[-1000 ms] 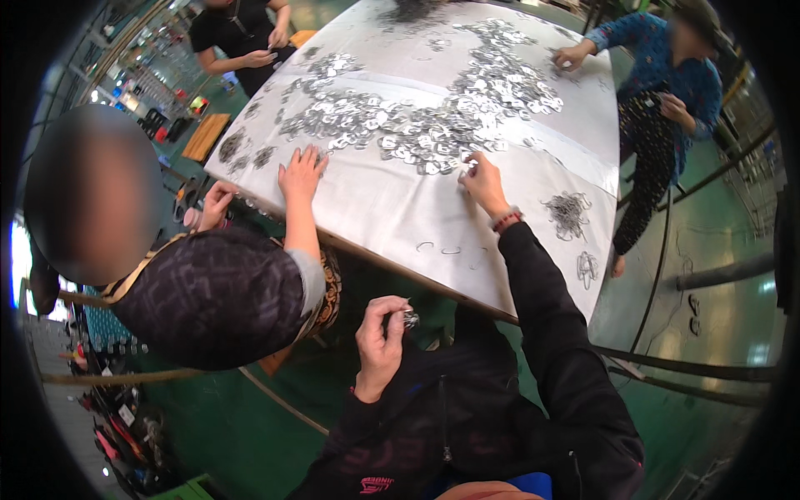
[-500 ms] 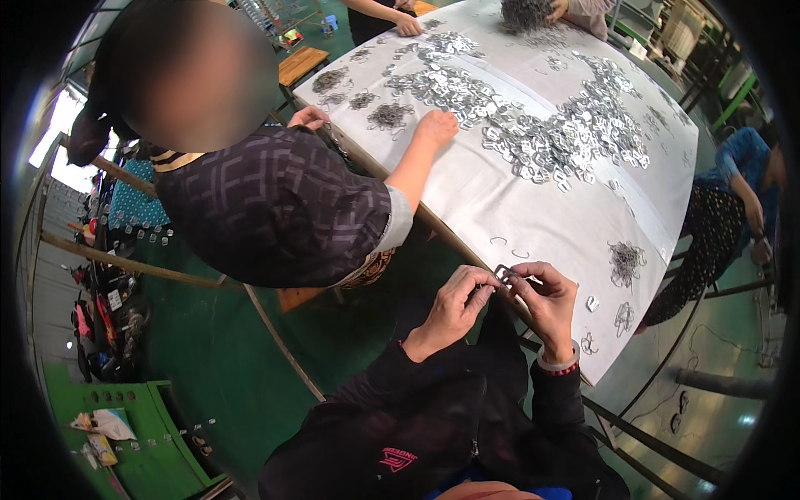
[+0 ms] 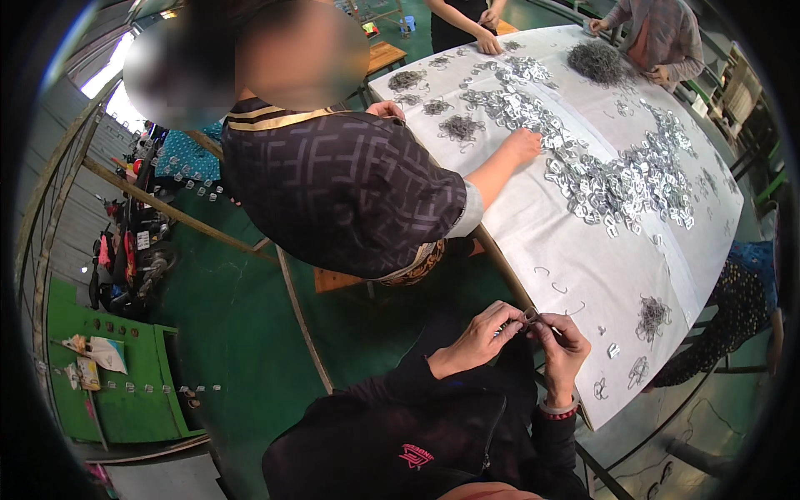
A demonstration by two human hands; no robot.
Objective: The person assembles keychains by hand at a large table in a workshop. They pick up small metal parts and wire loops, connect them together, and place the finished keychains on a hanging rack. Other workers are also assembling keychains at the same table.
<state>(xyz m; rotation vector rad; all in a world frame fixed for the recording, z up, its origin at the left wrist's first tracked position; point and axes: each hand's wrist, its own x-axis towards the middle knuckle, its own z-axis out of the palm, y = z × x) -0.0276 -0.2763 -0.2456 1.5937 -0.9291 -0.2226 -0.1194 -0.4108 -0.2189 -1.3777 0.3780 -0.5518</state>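
Observation:
At the near edge of the white-covered table, my left hand (image 3: 482,340) and my right hand (image 3: 563,353) meet, fingertips pinched around a small metal buckle (image 3: 530,316). Fingers cover most of it, so its exact shape is hard to make out. Just beyond my hands, a few thin curved wires (image 3: 558,287) lie on the cloth. Right of my right hand are a single silver buckle (image 3: 613,351), small loose wire clusters (image 3: 637,372) and a tangled heap of wire pieces (image 3: 653,318).
A large spread of silver buckles (image 3: 617,187) covers the middle of the table (image 3: 533,237). A co-worker in a dark patterned shirt (image 3: 342,192) reaches over it from the left. Other people work at the far side, near a big wire heap (image 3: 595,63). A person stands at right.
The view has shifted, so the table and co-worker appear farther right. My hands stay together at the edge, the buckle turned between the fingertips. A third curved wire now shows beyond them.

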